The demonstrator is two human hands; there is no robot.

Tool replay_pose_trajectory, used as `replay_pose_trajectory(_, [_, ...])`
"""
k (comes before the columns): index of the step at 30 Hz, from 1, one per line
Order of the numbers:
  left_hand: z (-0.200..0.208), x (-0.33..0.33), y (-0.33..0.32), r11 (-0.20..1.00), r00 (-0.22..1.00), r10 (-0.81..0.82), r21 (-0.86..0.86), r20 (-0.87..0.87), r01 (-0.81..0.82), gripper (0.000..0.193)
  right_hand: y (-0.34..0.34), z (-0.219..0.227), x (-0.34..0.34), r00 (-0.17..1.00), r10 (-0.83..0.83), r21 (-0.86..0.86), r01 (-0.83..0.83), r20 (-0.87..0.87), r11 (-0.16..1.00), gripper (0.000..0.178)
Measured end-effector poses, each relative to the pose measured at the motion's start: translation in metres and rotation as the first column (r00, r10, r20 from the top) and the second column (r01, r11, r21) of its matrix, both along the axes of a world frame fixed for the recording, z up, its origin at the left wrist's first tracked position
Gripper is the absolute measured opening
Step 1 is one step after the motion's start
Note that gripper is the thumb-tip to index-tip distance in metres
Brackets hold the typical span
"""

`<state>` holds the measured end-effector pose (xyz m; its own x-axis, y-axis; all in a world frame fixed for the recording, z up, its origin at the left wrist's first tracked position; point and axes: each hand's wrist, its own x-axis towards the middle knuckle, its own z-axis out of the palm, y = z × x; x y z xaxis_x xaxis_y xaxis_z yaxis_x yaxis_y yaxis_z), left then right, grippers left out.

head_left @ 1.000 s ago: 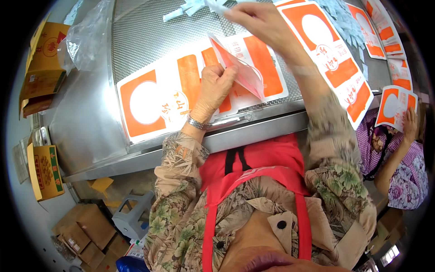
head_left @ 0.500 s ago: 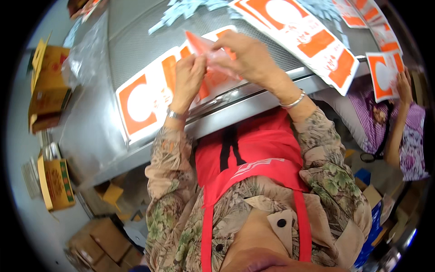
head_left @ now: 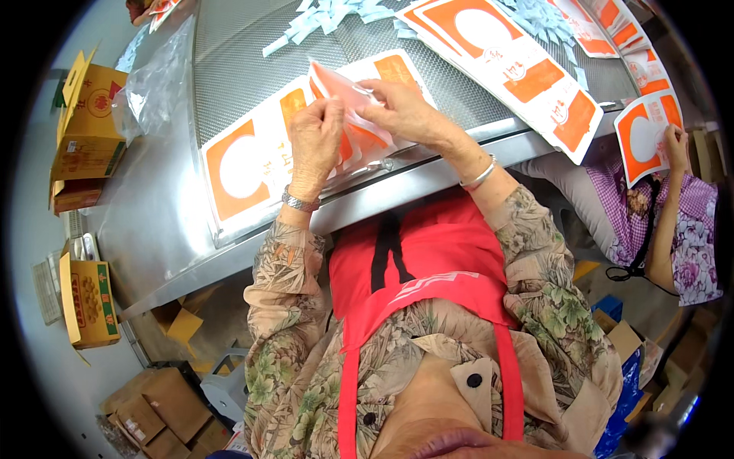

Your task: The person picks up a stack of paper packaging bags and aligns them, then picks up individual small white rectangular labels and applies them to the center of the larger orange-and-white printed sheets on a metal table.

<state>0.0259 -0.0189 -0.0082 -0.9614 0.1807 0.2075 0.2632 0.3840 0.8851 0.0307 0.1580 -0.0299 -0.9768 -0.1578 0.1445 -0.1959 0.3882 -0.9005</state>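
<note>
My left hand (head_left: 316,141) is closed, thumb and fingers pinching the edge of an orange-and-white plastic pouch (head_left: 342,86) that stands partly lifted. On the pouch's other side, my right hand (head_left: 407,116) has its bent fingers and thumb at the upper edge, gripping it. Under both hands lie more flat pouches (head_left: 234,170), orange with a white circle, along the near edge of the metal mesh table (head_left: 229,57). Light-blue strips (head_left: 325,23) are heaped beyond them. The pouch's lower part is hidden behind my left hand.
A fanned stack of pouches (head_left: 527,73) overhangs the table's edge to the right. Farther right, a co-worker's hand (head_left: 676,147) holds another pouch (head_left: 638,141). Clear plastic film (head_left: 157,88) and yellow cartons (head_left: 90,115) are at the left; brown boxes (head_left: 164,405) sit below.
My right hand has come down slightly, its fingers now against the pouch. The pouch's raised corner stands more upright. My left hand keeps its pinch. The co-worker's pouch has tilted.
</note>
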Motion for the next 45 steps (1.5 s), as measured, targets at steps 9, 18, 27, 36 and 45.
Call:
replay_pose_trajectory(9, [0.000, -0.038, 0.023, 0.943, 0.860, -0.326, -0.075, -0.392, 0.323, 0.042, -0.029, -0.016, -0.025, 0.981, 0.141, -0.124, -0.124, 0.136, 0.985, 0.021])
replay_pose_trajectory(18, [-0.041, -0.049, 0.026, 0.964, 0.992, -0.126, -0.234, 0.023, 0.128, 0.033, 0.026, 0.009, 0.018, 0.950, -0.212, 0.761, 0.311, -0.230, 0.569, 0.044])
replay_pose_trajectory(27, [-0.047, -0.047, 0.017, 0.983, 0.991, -0.112, 0.152, 0.079, 0.099, 0.027, 0.029, 0.010, 0.006, 0.945, -0.300, -0.071, 0.311, 0.128, 0.948, 0.040])
replay_pose_trajectory(36, [-0.024, -0.044, 0.018, 0.952, 0.957, -0.206, 0.267, 0.206, 0.147, 0.040, 0.027, 0.020, -0.022, 0.980, -0.058, 0.135, 0.033, 0.190, 0.990, 0.038])
replay_pose_trajectory(45, [-0.034, -0.051, 0.002, 0.922, 0.924, -0.260, 0.358, 0.282, 0.150, 0.038, 0.020, -0.003, -0.023, 0.950, -0.160, -0.102, 0.193, 0.267, 0.976, 0.039])
